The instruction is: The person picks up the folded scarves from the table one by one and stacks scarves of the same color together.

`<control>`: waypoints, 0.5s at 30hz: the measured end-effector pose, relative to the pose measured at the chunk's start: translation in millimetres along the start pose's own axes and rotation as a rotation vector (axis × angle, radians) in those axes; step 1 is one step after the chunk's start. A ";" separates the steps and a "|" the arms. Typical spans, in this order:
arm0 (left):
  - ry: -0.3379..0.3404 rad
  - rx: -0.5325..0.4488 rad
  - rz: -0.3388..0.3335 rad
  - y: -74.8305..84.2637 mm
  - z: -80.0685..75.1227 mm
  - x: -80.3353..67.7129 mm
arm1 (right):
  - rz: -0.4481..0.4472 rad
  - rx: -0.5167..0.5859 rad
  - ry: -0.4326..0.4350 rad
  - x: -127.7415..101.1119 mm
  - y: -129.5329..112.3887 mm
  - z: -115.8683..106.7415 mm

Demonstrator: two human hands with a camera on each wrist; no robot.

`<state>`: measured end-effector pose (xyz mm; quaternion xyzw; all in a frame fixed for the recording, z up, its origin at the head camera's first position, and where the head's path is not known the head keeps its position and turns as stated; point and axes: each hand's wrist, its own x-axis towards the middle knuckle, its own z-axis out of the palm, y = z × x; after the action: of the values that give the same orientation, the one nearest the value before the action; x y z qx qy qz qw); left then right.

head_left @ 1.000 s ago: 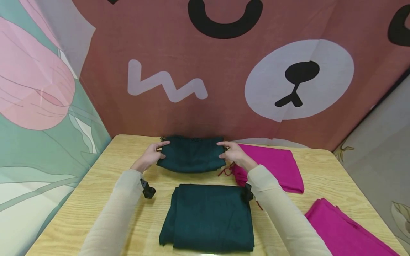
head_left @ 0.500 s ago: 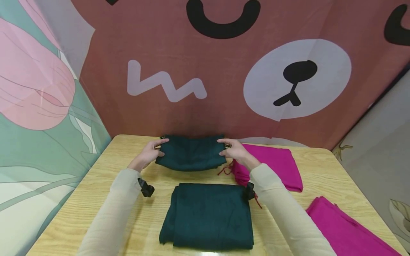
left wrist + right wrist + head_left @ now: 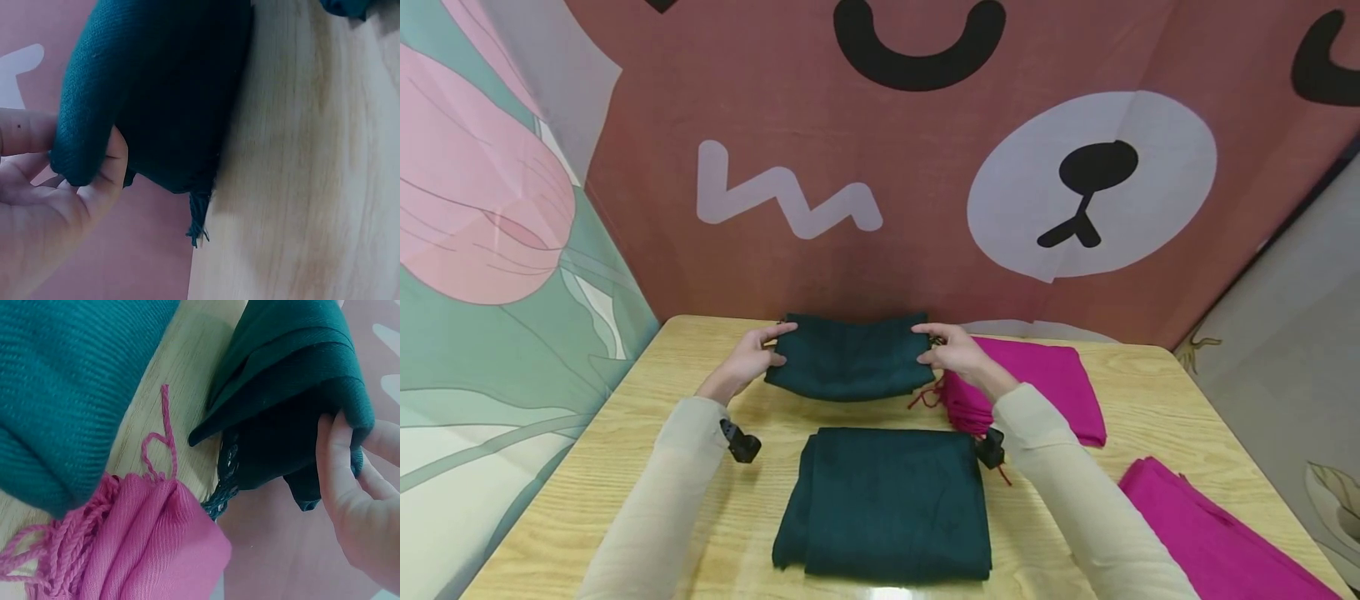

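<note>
A dark green fringed scarf point(image 3: 850, 362), folded into layers, is held at the back of the table, against the brown backdrop. My left hand point(image 3: 747, 360) pinches its left end between thumb and fingers; the left wrist view shows the fold point(image 3: 87, 106) between them and a tassel hanging below. At the other end my right hand point(image 3: 955, 354) pinches the scarf too, with the layers point(image 3: 294, 362) drooping in the right wrist view. Nearer the front lies a second folded dark green cloth point(image 3: 891, 504), flat on the wood, touched by neither hand.
A folded magenta scarf point(image 3: 1045, 379) with twisted fringe lies right of my right hand, under the forearm in part. Another magenta cloth point(image 3: 1210, 533) lies at the front right. The wooden table point(image 3: 625, 467) meets a printed fabric backdrop point(image 3: 850, 275) behind.
The far edge of the held scarf has folded forward a little, so its fringe there no longer shows. Both hands keep their grip, the right shifting slightly rightward.
</note>
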<state>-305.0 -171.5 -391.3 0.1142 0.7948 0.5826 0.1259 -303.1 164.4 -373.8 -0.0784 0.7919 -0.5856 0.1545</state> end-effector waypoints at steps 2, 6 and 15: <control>-0.001 0.005 0.002 0.8 0.3 -1.0 | -0.002 -0.004 0.000 -1.6 -0.8 -0.5; -0.006 0.008 0.013 1.1 1.0 -2.1 | -0.009 -0.033 0.004 -4.5 -1.8 -1.7; -0.008 0.008 0.030 3.6 5.3 -8.2 | -0.031 -0.041 0.020 -10.7 -1.4 -3.9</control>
<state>-295.4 -168.3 -388.8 0.1288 0.7948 0.5808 0.1199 -294.4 170.8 -369.8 -0.0877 0.8040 -0.5722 0.1358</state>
